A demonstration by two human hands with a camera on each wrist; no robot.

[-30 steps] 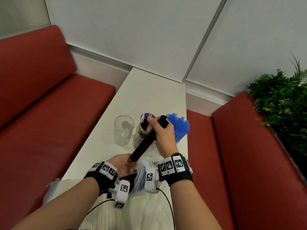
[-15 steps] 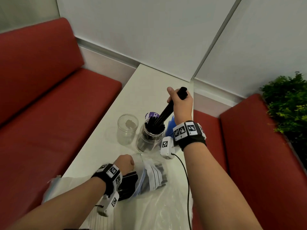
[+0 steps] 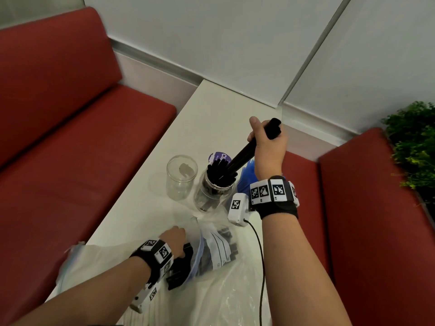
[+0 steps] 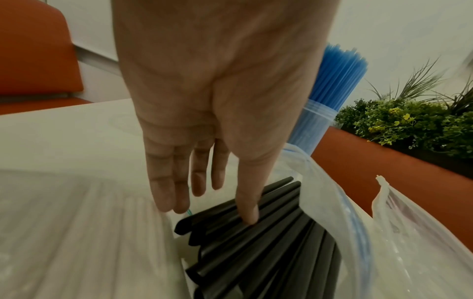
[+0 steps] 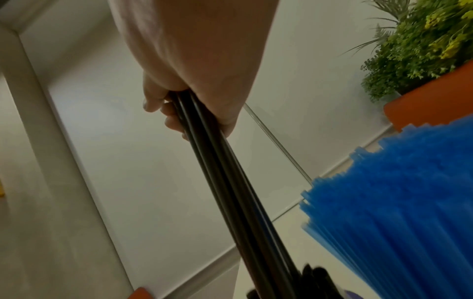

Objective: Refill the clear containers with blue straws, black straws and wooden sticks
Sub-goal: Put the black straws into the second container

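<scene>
We count three clear jars: one empty point(image 3: 181, 176), one with black straws point(image 3: 215, 188), one with blue straws point(image 4: 316, 123). Two hands: left point(image 3: 175, 240), right point(image 3: 268, 147). Two red benches, left point(image 3: 70, 142) and right point(image 3: 376, 220). One plant point(image 3: 414, 147). Straws too many to count.

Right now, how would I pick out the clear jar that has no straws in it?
Find the long white table between the red benches. Three clear containers stand in a row there; the empty clear jar is leftmost, beside the jar of black straws, holding neither black nor blue straws.

The right hand point(image 3: 268, 147) hides the blue straws point(image 3: 247, 175) behind the middle jar point(image 3: 211, 194); the purple label point(image 3: 220, 157) reads partly.
</scene>
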